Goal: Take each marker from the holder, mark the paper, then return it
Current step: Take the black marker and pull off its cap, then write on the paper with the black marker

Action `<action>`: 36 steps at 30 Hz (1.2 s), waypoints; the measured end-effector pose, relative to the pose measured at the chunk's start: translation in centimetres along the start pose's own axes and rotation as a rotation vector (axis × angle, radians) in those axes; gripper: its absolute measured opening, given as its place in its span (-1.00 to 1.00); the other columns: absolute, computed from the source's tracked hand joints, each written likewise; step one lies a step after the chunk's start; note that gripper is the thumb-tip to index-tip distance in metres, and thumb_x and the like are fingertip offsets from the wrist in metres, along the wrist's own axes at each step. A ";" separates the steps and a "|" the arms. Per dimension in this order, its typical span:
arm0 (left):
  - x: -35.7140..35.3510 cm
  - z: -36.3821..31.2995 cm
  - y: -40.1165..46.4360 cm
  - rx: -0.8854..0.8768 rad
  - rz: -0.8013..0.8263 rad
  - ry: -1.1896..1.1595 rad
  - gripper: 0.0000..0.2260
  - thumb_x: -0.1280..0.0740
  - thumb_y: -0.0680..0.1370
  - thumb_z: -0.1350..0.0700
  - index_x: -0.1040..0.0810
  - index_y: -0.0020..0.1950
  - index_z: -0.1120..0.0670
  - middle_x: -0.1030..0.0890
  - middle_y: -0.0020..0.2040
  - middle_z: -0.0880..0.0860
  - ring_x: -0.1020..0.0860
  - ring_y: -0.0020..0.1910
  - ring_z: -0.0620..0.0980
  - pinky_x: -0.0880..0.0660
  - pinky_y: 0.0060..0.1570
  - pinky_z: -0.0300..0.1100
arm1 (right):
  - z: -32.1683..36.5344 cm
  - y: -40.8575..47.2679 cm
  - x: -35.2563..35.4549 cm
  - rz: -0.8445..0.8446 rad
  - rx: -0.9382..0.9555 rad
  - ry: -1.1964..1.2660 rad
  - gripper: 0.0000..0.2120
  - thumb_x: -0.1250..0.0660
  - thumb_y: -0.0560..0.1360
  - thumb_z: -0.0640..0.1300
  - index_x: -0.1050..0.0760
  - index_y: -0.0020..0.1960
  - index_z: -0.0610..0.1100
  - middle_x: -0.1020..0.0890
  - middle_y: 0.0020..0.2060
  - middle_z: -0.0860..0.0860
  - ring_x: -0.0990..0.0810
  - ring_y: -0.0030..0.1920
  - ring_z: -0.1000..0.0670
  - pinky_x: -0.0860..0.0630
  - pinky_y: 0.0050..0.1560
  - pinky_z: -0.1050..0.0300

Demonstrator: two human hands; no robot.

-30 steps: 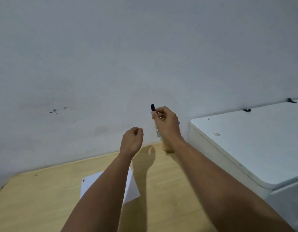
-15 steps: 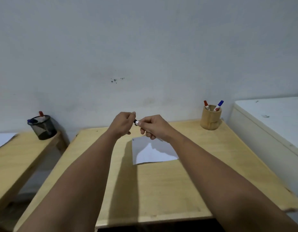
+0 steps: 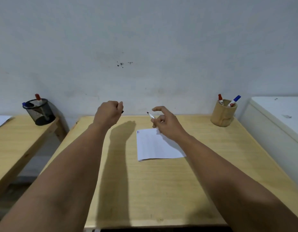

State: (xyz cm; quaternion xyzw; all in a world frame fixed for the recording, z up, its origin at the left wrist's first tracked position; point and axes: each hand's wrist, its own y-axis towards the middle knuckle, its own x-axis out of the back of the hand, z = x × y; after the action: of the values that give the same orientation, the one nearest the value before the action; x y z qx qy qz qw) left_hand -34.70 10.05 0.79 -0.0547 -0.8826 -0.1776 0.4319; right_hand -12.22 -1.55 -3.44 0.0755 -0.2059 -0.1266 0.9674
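Observation:
My right hand holds an uncapped black marker, tip pointing up and left, above the far edge of the white paper. Small red and blue marks sit at the paper's top-left corner. My left hand is closed on the black cap, held apart to the left over the wooden table. The wooden holder stands at the table's back right with a red marker and a blue marker in it.
A black mesh cup with red and blue pens stands on a second wooden table to the left, across a gap. A white cabinet borders the right side. A grey wall runs behind.
The view dropped from the wall to the table. My right hand brought the black marker from the holder to the middle; the hands met at the marker, then pulled apart with the cap off.

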 end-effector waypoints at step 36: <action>-5.3 4.2 -10.8 -0.381 0.128 0.174 -0.29 -0.30 0.36 -0.53 -0.60 0.26 -0.03 -0.58 0.30 -0.10 -0.48 0.33 -0.02 -0.46 0.24 0.02 | -0.3 1.2 -6.2 -0.150 -0.275 0.307 -0.79 -0.43 0.59 -0.03 -0.64 -0.05 -0.18 -0.67 -0.33 -0.07 -0.58 -0.39 -0.01 -0.47 -0.40 0.17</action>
State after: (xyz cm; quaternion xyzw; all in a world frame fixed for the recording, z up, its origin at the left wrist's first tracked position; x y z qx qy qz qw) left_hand -37.22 1.78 -8.59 -0.1757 -0.7871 -0.3177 0.4986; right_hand -17.32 1.34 -5.80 -0.0236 -0.0309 -0.2119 0.9765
